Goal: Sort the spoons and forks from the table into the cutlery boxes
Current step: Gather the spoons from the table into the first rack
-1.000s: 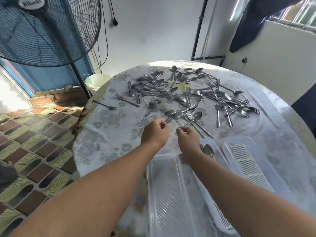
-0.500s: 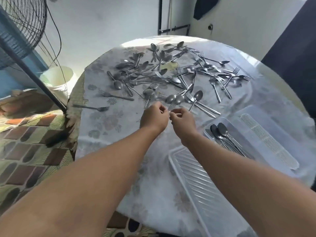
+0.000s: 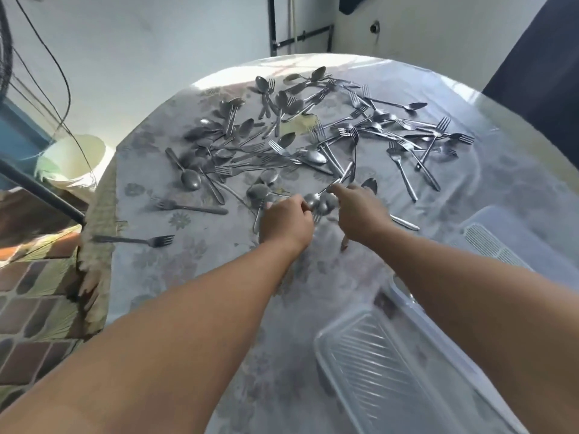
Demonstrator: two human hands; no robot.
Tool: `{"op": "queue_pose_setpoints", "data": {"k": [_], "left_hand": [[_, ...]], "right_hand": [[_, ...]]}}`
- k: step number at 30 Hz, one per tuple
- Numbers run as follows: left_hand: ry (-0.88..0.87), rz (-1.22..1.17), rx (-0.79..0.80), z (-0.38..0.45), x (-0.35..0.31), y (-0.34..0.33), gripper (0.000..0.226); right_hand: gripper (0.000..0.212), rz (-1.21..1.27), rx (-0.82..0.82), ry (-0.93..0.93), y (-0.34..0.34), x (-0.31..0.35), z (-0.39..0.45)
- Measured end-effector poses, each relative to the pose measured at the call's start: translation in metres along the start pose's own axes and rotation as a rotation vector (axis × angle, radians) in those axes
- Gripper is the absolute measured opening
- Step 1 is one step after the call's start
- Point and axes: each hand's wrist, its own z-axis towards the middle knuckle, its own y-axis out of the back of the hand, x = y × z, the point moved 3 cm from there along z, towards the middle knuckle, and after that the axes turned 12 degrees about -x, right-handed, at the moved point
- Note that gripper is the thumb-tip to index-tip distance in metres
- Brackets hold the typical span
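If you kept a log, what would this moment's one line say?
phase: picking | left hand: gripping fork | right hand: reaching to spoon | near box: nothing visible inside | pile: unsorted

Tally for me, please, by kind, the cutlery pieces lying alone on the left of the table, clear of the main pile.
Forks: 2
Spoons: 0
Total: 2
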Motion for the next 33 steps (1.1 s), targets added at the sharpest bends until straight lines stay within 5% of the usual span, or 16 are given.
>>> {"op": "queue_pose_setpoints", "data": {"k": [7, 15, 22, 27, 31, 33], "left_hand": [[0.114, 0.188, 0.106, 0.048, 0.012, -0.035, 0.058], [0.205, 0.149, 0.118, 0.056, 0.013, -0.046, 0.056], [0.218, -0.313, 0.068, 0.057, 0.022, -0.031, 0.002], [0.119, -0.534, -0.165, 0.058, 0.026, 0.018, 0.016], [0.218, -0.681, -0.318, 0.067, 0.035, 0.048, 0.018], [0.278, -0.722, -0.373, 0.071, 0.042, 0.061, 0.018]], "right_hand": [[0.040, -0.243, -0.020, 0.062, -0.020, -0.002, 0.029], [0.022, -0.172, -0.264, 0.112, -0.025, -0.011, 0.040], [0.016, 0.136, -0.504, 0.096, -0.014, 0.016, 0.047], [0.021, 0.506, -0.420, -0.027, -0.007, 0.048, 0.049], [0.051, 0.422, -0.205, -0.057, -0.016, 0.075, 0.047], [0.050, 0.386, -0.135, -0.119, -0.024, 0.085, 0.047]]}}
